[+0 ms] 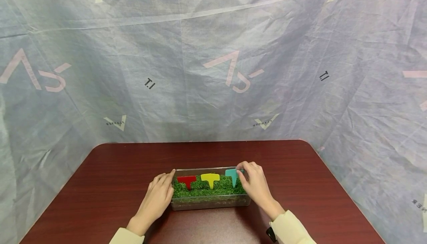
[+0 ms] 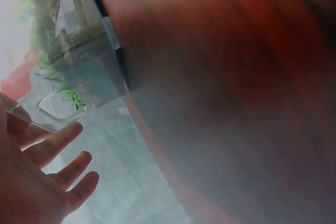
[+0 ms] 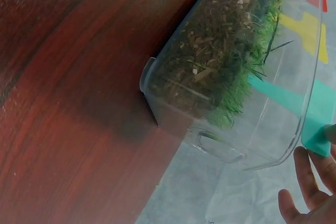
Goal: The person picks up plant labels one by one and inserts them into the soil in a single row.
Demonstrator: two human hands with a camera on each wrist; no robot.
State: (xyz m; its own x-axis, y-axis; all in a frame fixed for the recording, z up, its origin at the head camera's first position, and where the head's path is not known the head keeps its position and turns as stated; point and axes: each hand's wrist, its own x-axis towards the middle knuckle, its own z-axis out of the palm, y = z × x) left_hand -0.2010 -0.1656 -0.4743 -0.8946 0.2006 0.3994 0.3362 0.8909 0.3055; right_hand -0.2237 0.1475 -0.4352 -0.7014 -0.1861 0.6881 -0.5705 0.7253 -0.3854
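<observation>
A clear plastic box (image 1: 210,203) holds soil (image 3: 202,51) under green grass (image 1: 200,191). Three T-shaped plant labels stand in the grass: red (image 1: 186,180) at left, yellow (image 1: 211,179) in the middle, teal (image 1: 232,173) at right. My right hand (image 1: 255,183) pinches the top right end of the teal label between thumb and fingers; its stem reaches down to the grass. At the box's left end, my left hand (image 1: 158,194) rests against the wall and rim, fingers fairly straight. The left wrist view shows those fingers (image 2: 55,148) spread beside the box's end handle (image 2: 58,106).
The box stands on a dark red wood-grain table (image 1: 133,162) with rounded far corners. Grey printed fabric (image 1: 186,107) hangs behind the table and along both sides. A small black object (image 1: 271,234) shows at the right sleeve.
</observation>
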